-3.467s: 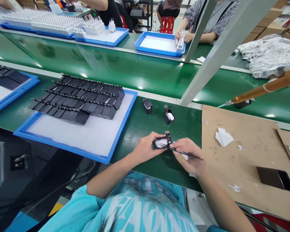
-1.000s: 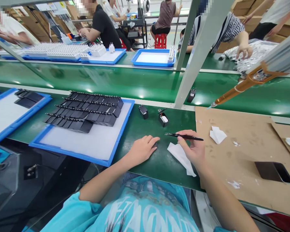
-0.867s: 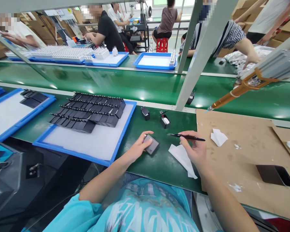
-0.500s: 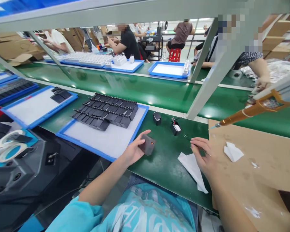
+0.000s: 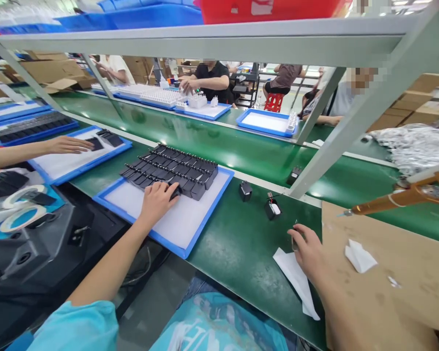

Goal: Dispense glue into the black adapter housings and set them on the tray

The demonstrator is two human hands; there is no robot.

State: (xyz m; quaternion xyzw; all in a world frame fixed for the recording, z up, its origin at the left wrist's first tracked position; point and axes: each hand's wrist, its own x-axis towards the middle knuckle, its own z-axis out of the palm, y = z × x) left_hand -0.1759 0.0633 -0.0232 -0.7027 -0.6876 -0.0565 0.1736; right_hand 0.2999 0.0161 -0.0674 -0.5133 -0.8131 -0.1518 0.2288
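My left hand (image 5: 158,199) is closed around a black plug adapter (image 5: 175,191), mostly hidden by the fingers, at the front row of similar adapters (image 5: 168,165). These stand in several rows, prongs up, on a white-lined blue tray (image 5: 186,252). Over the green bench my right hand (image 5: 307,246) pinches thin metal tweezers (image 5: 294,239). Beyond it stands an open black housing (image 5: 272,210) with white inside and a wire end on top. A closed black adapter (image 5: 245,191) is to its left.
A folded white paper (image 5: 296,282) lies beside my right hand. Brown cardboard (image 5: 398,292) covers the bench at right, below an orange dispenser (image 5: 391,202). Another person's hand (image 5: 71,145) touches adapters on the left tray (image 5: 58,170). A grey shelf post (image 5: 351,117) rises ahead.
My left hand has carried the adapter left to the rows on the tray. My right hand still holds the tweezers. A co-worker's hand has come in at left, and another adapter shows by the post.
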